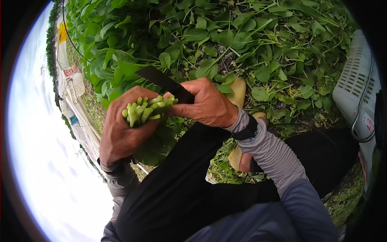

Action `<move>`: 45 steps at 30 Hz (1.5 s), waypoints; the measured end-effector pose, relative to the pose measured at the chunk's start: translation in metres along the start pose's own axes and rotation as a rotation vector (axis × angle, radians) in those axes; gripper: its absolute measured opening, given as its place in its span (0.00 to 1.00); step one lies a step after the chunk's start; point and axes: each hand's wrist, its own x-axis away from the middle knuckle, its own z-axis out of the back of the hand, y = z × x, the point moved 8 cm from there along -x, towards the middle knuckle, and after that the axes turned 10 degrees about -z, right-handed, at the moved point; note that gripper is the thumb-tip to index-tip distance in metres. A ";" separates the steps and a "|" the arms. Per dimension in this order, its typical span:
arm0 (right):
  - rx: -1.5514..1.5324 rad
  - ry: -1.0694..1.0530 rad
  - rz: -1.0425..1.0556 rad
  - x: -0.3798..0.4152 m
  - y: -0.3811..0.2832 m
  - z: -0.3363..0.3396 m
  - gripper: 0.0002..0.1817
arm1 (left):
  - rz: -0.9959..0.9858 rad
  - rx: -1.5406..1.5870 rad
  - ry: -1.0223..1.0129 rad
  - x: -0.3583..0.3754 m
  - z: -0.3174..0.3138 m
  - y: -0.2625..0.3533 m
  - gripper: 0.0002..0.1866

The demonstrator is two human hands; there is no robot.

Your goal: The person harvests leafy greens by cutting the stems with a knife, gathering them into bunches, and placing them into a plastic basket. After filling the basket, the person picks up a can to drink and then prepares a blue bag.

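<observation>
My left hand [125, 125] is wrapped round a bunch of leafy greens [141, 111], whose pale green stem ends face up toward me. The bunch's dark leaves [155, 147] hang below that hand, over my leg. My right hand [209, 103] grips a knife [163, 83] with a dark, flat blade pointing up and to the left. The blade passes just behind the stems in this view, and the right thumb and forefinger reach the stem ends. The knife's handle is hidden inside the right hand.
Leafy plants [111, 56] stand thick at the upper left. Loose leaves and stems [278, 60] cover the ground beyond my hands. A pale slotted plastic crate [356, 86] stands at the right. Yellow footwear [238, 92] shows near my right wrist; white sheeting [74, 86] runs along the left.
</observation>
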 end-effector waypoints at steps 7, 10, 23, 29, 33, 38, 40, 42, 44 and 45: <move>-0.091 0.290 -0.119 0.020 0.010 0.014 0.18 | 0.167 1.150 -0.255 -0.023 -0.067 -0.036 0.30; -0.194 0.323 -0.261 0.026 0.027 0.011 0.19 | 0.295 1.102 -0.274 -0.027 -0.088 -0.051 0.29; 0.688 0.113 -0.238 0.010 0.061 0.040 0.20 | 0.083 0.294 -0.221 -0.048 -0.032 -0.034 0.29; 0.613 0.360 -0.074 -0.042 0.058 0.025 0.21 | 0.128 0.161 -0.128 -0.085 -0.055 -0.127 0.36; 0.646 0.476 -0.156 -0.042 0.097 0.069 0.19 | 0.251 0.119 -0.144 -0.073 -0.086 -0.194 0.37; 0.635 0.446 -0.030 -0.050 0.077 0.053 0.22 | 0.252 0.189 -0.240 -0.055 -0.114 -0.199 0.22; 0.685 0.429 -0.044 -0.062 0.081 0.042 0.20 | 0.237 0.241 -0.199 -0.053 -0.115 -0.192 0.23; 0.869 0.413 -0.046 -0.079 0.090 0.036 0.15 | 0.264 0.397 -0.259 -0.055 -0.124 -0.197 0.22; 0.901 0.402 -0.078 -0.084 0.099 0.033 0.09 | 0.336 0.300 -0.340 -0.054 -0.131 -0.217 0.22; 0.901 0.385 -0.109 -0.087 0.103 0.033 0.08 | 0.394 0.203 -0.418 -0.053 -0.136 -0.227 0.21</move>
